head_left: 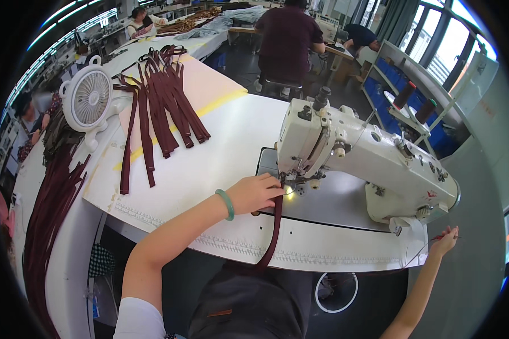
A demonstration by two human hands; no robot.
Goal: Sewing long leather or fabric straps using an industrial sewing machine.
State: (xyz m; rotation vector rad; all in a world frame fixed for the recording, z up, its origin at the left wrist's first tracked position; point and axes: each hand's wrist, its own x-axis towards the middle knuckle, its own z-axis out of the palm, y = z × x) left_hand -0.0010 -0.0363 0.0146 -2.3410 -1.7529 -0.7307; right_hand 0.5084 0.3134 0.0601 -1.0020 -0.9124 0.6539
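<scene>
My left hand [257,193] rests by the needle of a white sewing machine [373,152], its fingers closed on a maroon fabric strap [276,226]. The strap's far end lies at the presser foot, where a small lamp glows. From there it runs toward me and drops over the table's front edge onto my lap. Out to the right, past the table's corner, my right hand [445,240] is closed around a thin, pointed tool [427,244] with a reddish part. Its exact kind is too small to make out. The needle tip is hidden behind my left fingers.
Several maroon straps [167,113] lie on pale sheets at the back left. A white fan [87,99] stands left of them, above a hanging bundle of straps [51,220]. Thread cones [404,95] stand behind the machine. A person [291,42] sits ahead with their back to me.
</scene>
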